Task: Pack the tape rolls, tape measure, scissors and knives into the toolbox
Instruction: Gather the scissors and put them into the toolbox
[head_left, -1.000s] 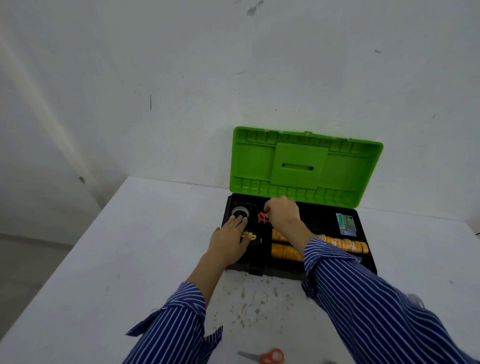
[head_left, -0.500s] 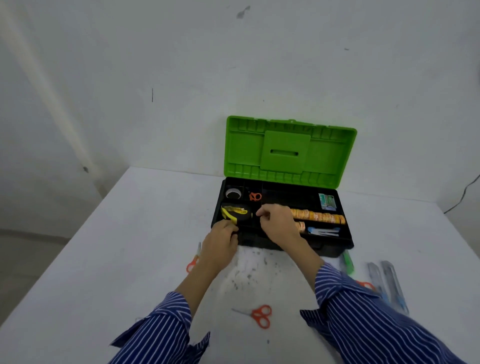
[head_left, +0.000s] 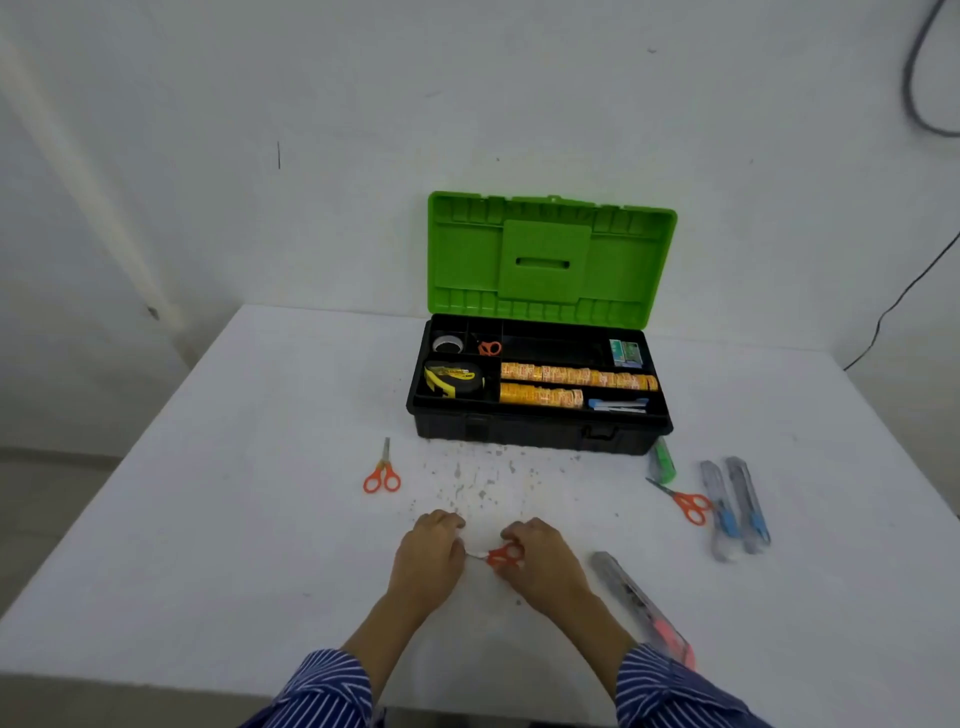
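The black toolbox (head_left: 535, 434) stands open at the back of the table, its green lid (head_left: 545, 260) upright. Inside lie a yellow tape measure (head_left: 453, 378), a tape roll (head_left: 448, 343), small orange scissors (head_left: 489, 347), rows of orange tape rolls (head_left: 571, 376) and a blue knife (head_left: 618, 404). Near the front edge, both hands meet over a pair of orange scissors (head_left: 503, 556). My right hand (head_left: 540, 561) grips the handles. My left hand (head_left: 431, 556) curls around the blade end.
On the white table (head_left: 234, 519) lie orange scissors (head_left: 383, 472) at the left and another pair (head_left: 685, 501) at the right. A green knife (head_left: 663, 460), two blue-grey knives (head_left: 735, 506) and a red-tipped knife (head_left: 644, 605) lie to the right.
Both hands have left the toolbox and come back to the front of the table, where they now hold the orange scissors. The view has pulled back and tilted down.
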